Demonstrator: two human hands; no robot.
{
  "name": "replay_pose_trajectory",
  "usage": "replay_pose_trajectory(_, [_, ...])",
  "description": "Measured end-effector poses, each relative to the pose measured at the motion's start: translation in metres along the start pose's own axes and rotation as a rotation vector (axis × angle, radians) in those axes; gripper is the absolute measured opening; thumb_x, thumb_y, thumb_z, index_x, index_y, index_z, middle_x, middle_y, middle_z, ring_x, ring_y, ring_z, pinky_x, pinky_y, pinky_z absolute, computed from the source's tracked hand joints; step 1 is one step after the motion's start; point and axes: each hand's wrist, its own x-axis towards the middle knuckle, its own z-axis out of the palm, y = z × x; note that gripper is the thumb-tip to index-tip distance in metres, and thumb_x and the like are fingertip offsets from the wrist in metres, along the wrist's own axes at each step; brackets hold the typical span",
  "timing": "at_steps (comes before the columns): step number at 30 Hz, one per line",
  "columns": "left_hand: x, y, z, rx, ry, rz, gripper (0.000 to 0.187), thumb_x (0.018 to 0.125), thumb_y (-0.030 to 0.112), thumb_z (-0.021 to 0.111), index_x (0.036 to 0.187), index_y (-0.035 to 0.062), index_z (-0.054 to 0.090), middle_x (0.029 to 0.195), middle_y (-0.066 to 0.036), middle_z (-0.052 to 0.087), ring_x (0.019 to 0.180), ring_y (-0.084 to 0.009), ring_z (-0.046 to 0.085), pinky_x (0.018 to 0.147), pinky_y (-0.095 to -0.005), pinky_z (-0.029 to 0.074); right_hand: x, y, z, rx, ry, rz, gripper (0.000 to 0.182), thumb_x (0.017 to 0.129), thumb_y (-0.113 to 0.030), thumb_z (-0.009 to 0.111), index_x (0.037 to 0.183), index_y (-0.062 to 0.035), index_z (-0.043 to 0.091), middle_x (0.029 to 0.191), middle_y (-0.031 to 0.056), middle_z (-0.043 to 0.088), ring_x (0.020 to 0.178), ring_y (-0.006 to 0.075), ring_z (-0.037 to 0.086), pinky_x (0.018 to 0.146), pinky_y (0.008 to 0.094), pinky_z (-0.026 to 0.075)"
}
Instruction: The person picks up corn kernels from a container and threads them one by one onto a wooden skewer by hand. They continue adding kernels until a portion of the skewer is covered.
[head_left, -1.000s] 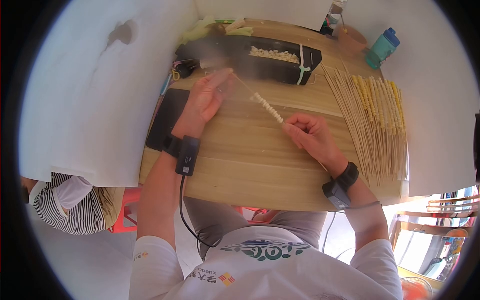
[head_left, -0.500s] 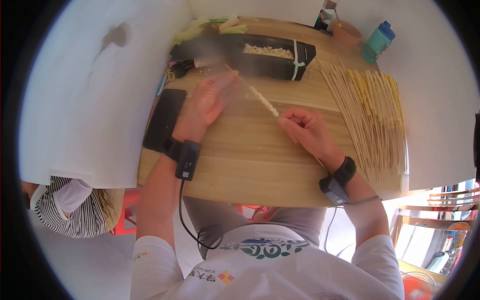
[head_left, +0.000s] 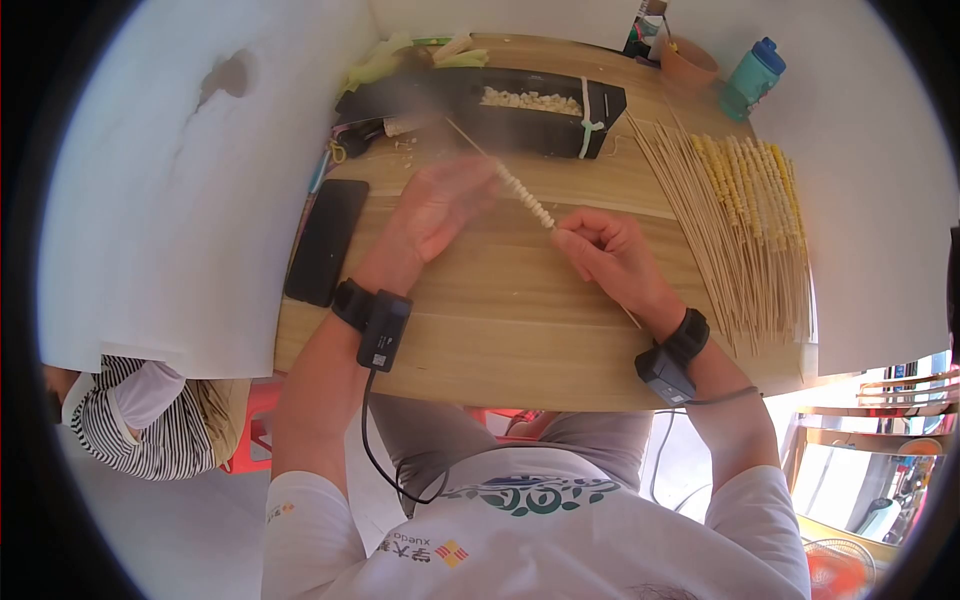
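Note:
A thin wooden skewer (head_left: 470, 138) slants across the middle of the view, its bare tip toward the black trough. Small pale corn kernels (head_left: 525, 197) are threaded in a row along its middle. My right hand (head_left: 608, 252) pinches the skewer just below the kernels, and the lower end sticks out under the palm. My left hand (head_left: 445, 205) is at the upper end of the row, its blurred fingertips overlapping the skewer there. The black trough (head_left: 540, 138), holding loose pale kernels (head_left: 530, 101), stands just beyond both hands.
Bare skewers (head_left: 690, 220) and several filled skewers (head_left: 750, 185) lie at the right. A black phone (head_left: 327, 240) lies at the left. Behind stand a clay pot (head_left: 688, 65) and a blue bottle (head_left: 752, 80). White panels (head_left: 190, 200) flank the wooden table (head_left: 480, 350). A person in stripes (head_left: 150, 425) sits at left.
My left hand has moved down the skewer from near its tip to the upper end of the kernel row. My right hand keeps its pinch in nearly the same place.

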Motion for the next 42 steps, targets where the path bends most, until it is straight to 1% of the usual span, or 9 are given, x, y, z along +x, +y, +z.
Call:
replay_pose_trajectory(6, [-0.003,0.011,0.003,0.119,0.074,0.047,0.018,0.091,0.017,0.066,0.103,0.0031,0.068,0.089,-0.002,0.067,0.075,-0.0078,0.060,0.070,-0.0229,0.050,0.001,0.001,-0.002,0.004,0.027,-0.005,0.017,0.097,-0.017,0.059,0.089,-0.0021,0.059,0.061,-0.0082,0.047,0.053,-0.0009,0.037,0.046,0.0182,0.028])
replay_pose_trajectory(8, [-0.002,0.020,-0.008,0.384,0.140,0.149,0.018,0.090,0.017,0.067,0.102,0.0028,0.068,0.087,-0.001,0.065,0.072,-0.0065,0.056,0.067,-0.0215,0.047,0.002,0.002,-0.003,0.008,0.041,-0.010,0.017,0.096,-0.018,0.059,0.089,-0.0020,0.060,0.061,-0.0078,0.048,0.053,-0.0008,0.038,0.046,0.0180,0.028])
replay_pose_trajectory(12, [0.006,0.012,-0.023,0.625,0.123,0.310,0.017,0.089,0.013,0.067,0.102,0.0022,0.068,0.084,0.000,0.063,0.069,-0.0075,0.053,0.064,-0.0215,0.044,0.003,0.005,-0.005,-0.009,0.078,-0.025,0.018,0.096,-0.017,0.059,0.088,-0.0013,0.060,0.060,-0.0074,0.048,0.051,-0.0007,0.038,0.045,0.0184,0.028])
replay_pose_trajectory(14, [0.011,0.002,-0.028,1.026,0.073,0.539,0.017,0.086,0.009,0.068,0.102,0.0024,0.068,0.081,0.000,0.060,0.068,-0.0091,0.051,0.062,-0.0231,0.043,0.002,0.003,-0.005,-0.011,0.085,-0.023,0.018,0.096,-0.017,0.059,0.087,-0.0011,0.060,0.060,-0.0073,0.048,0.051,-0.0007,0.038,0.045,0.0186,0.028])
replay_pose_trajectory(20, [0.003,0.004,-0.016,1.345,-0.046,0.626,0.016,0.083,0.007,0.069,0.098,0.0022,0.068,0.076,-0.004,0.053,0.066,-0.0117,0.049,0.061,-0.0270,0.042,0.002,0.001,-0.005,-0.008,0.075,-0.016,0.018,0.096,-0.017,0.059,0.088,-0.0005,0.060,0.060,-0.0074,0.048,0.053,-0.0007,0.038,0.046,0.0186,0.028])
replay_pose_trajectory(27, [0.004,0.003,-0.017,1.336,-0.084,0.657,0.012,0.082,0.006,0.068,0.094,0.0018,0.067,0.074,-0.003,0.052,0.064,-0.0115,0.048,0.059,-0.0265,0.042,0.001,-0.001,-0.003,-0.024,0.061,-0.002,0.017,0.096,-0.016,0.059,0.088,-0.0004,0.060,0.061,-0.0076,0.048,0.054,-0.0006,0.038,0.047,0.0186,0.028])
replay_pose_trajectory(33, [0.001,0.009,-0.016,1.290,-0.033,0.531,0.007,0.083,0.006,0.067,0.088,0.0033,0.063,0.073,0.002,0.057,0.066,-0.0058,0.050,0.059,-0.0237,0.043,0.001,0.000,-0.003,-0.047,0.069,0.013,0.017,0.096,-0.015,0.059,0.088,-0.0002,0.060,0.061,-0.0077,0.048,0.054,-0.0008,0.038,0.047,0.0188,0.028])
replay_pose_trajectory(36, [0.002,0.017,-0.018,1.153,0.092,0.471,0.005,0.085,0.007,0.066,0.086,0.0032,0.062,0.075,0.004,0.059,0.069,-0.0046,0.052,0.062,-0.0222,0.043,0.001,-0.002,-0.003,-0.057,0.068,0.019,0.017,0.096,-0.015,0.059,0.088,-0.0003,0.059,0.061,-0.0079,0.047,0.054,-0.0010,0.037,0.047,0.0189,0.027])
replay_pose_trajectory(42, [0.006,0.031,-0.027,0.662,0.224,0.392,0.015,0.087,0.011,0.069,0.098,0.0012,0.069,0.086,0.002,0.066,0.075,-0.0050,0.055,0.072,-0.0206,0.045,0.000,-0.004,-0.001,-0.060,0.035,0.012,0.017,0.096,-0.015,0.059,0.088,-0.0008,0.060,0.060,-0.0086,0.045,0.053,-0.0014,0.035,0.046,0.0192,0.024])
